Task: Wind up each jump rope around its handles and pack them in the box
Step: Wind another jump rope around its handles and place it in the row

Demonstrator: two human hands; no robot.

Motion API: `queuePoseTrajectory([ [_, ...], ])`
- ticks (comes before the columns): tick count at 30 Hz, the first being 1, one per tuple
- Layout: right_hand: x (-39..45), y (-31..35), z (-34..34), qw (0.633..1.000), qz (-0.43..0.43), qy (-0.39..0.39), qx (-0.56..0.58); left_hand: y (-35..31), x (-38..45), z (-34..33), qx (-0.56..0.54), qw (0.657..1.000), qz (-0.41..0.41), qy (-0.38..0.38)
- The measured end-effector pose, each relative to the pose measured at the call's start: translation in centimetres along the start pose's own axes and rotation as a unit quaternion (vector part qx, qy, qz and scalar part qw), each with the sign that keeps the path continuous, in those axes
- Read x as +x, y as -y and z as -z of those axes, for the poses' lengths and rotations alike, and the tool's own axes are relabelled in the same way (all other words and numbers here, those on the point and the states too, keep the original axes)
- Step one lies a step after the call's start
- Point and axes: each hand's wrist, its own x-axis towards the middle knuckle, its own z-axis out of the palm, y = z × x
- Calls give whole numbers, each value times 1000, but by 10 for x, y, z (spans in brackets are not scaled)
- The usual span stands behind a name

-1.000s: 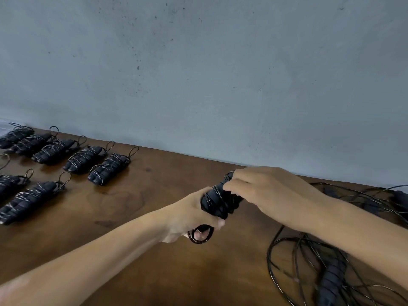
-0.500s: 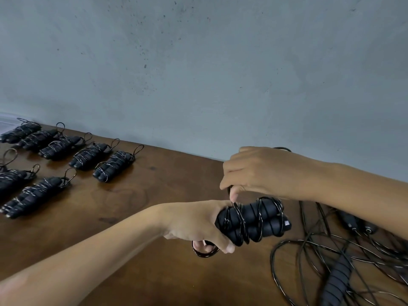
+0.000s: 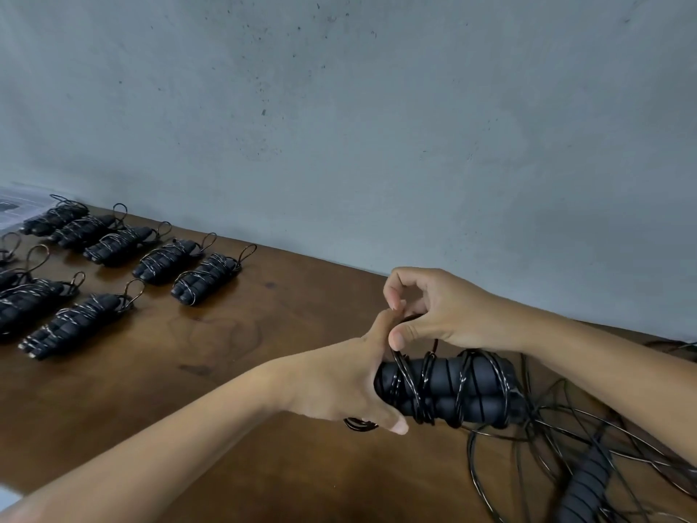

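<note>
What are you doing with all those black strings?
A person is winding a jump rope around its two handles. The left hand grips one end of the handles, and the right hand pinches the cord near it. Wound bundles lie in rows on the wooden table. Unwound ropes sit tangled at the right.
</note>
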Motion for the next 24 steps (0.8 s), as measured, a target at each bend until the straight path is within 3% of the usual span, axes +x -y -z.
queuePoseTrajectory([
  [7, 1, -16, 1, 992, -23, 58, 108, 1, -6, -8, -23, 999, -20, -42],
  [12, 9, -25, -8, 999, -42, 0, -33, 3, -9, -10, -89, 992, -44, -77],
  [14, 14, -24, -12, 996, -70, 32, -37, 6, -9, -11, -107, 988, -62, -96],
  [16, 19, -30, -15, 995, -37, 78, -50, 11, -8, -13, -126, 984, -74, -104],
  [18, 20, -40, -21, 990, 6, 67, -125, 16, -9, -15, -158, 979, -75, -100],
  [20, 18, -52, -24, 983, -29, 23, -179, 19, -10, -19, -219, 968, -81, -93],
  [22, 12, -52, -33, 976, -83, 68, -192, 20, -10, -21, -266, 954, -86, -104],
  [24, 4, -49, -39, 970, -103, 62, -212, 24, -9, -20, -280, 947, -76, -139],
])
